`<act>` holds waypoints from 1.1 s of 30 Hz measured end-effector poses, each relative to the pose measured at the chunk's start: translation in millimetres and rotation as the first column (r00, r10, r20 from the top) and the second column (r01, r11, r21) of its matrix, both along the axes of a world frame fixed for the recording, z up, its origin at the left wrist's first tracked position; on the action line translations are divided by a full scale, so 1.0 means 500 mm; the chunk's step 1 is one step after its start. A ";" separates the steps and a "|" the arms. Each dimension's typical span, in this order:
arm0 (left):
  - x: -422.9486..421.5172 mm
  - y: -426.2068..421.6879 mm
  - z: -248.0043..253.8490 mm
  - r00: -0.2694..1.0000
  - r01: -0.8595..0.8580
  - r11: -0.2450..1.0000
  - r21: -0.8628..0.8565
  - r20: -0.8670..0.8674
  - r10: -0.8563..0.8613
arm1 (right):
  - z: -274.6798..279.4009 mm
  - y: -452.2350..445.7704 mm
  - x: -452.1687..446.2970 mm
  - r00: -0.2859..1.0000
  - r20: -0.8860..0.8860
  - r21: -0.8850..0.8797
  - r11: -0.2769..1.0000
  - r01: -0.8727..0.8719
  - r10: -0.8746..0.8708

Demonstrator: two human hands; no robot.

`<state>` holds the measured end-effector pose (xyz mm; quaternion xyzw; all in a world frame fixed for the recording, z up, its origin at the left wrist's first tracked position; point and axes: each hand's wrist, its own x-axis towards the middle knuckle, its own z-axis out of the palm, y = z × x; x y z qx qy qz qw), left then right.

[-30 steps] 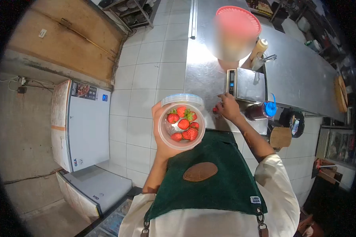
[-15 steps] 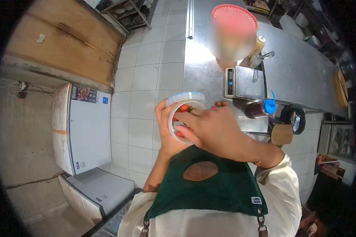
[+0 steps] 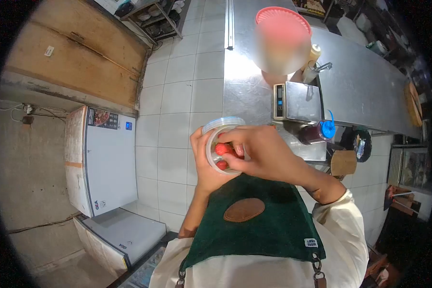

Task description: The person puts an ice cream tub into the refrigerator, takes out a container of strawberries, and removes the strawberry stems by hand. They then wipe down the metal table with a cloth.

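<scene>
Left hand (image 3: 207, 169): one, curled around the outside of one clear tub (image 3: 213, 162), its grip wide and full of tub.
Right hand (image 3: 269, 154): one, reaching over the tub's mouth with thumb and fingers inside; the gap between them was narrow, at the berries, though I could not tell whether they pinched one.
Tub: held above the near end of the counter area, in front of one green apron (image 3: 259, 230), its mouth facing the head camera.
Strawberries (image 3: 222, 165): at least three in the tub (the fingers hid part of the inside, so the full count could not be told).
Lid (image 3: 224, 123): one, clear with a blue edge, beside the tub's far rim, near the left fingers.
Scale (image 3: 302, 102): one, on the metal counter (image 3: 247, 96), beyond the right hand.
Bottles: two, one dark with a blue cap (image 3: 327, 129) near the scale, one squeeze bottle (image 3: 314, 53) farther off.
Glass (image 3: 310, 74): one, with metal utensils in it, between scale and squeeze bottle.
Freezers (image 3: 111, 161): two, white, well apart from the hands on the left.
</scene>
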<state>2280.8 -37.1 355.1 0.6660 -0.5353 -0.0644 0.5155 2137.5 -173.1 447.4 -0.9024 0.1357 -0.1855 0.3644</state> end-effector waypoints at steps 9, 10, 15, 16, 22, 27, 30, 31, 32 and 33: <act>-0.008 -0.006 0.009 0.954 0.040 0.999 -0.036 -0.295 -0.049 | -0.014 -0.067 -0.036 0.987 0.147 0.961 0.229 -0.156 0.058; -0.010 -0.007 0.013 0.961 0.043 0.999 -0.030 -0.272 -0.050 | -0.015 -0.065 -0.035 0.987 0.156 0.973 0.168 -0.158 0.027; -0.011 -0.009 0.022 0.958 0.078 0.997 -0.023 -0.273 -0.082 | -0.024 -0.065 -0.037 0.987 0.157 0.960 0.230 -0.157 0.019; -0.009 -0.007 0.019 0.967 0.070 0.998 0.004 -0.245 -0.067 | -0.030 -0.069 -0.036 0.985 0.158 0.944 0.281 -0.171 0.069; -0.006 0.003 0.010 0.922 0.065 0.998 -0.012 -0.382 -0.065 | -0.045 -0.093 -0.050 0.992 0.124 0.905 0.413 -0.101 -0.030; 0.001 0.010 0.005 0.947 0.041 0.999 0.021 -0.318 -0.032 | -0.053 -0.108 -0.066 0.988 0.075 0.857 0.515 0.005 -0.134; 0.001 0.013 0.002 0.949 0.041 0.999 0.027 -0.313 -0.030 | -0.074 -0.116 -0.070 0.988 0.048 0.808 0.587 0.049 -0.148; -0.001 0.013 0.001 0.946 0.043 0.999 0.018 -0.323 -0.035 | -0.098 -0.124 -0.070 0.988 0.022 0.778 0.623 0.080 -0.154; -0.002 0.014 -0.001 0.945 0.046 0.999 0.018 -0.326 -0.038 | -0.127 -0.135 -0.070 0.987 -0.002 0.744 0.659 0.110 -0.162; -0.002 0.014 -0.002 0.941 0.047 0.999 0.007 -0.337 -0.042 | -0.165 -0.148 -0.073 0.986 -0.004 0.744 0.658 0.114 -0.166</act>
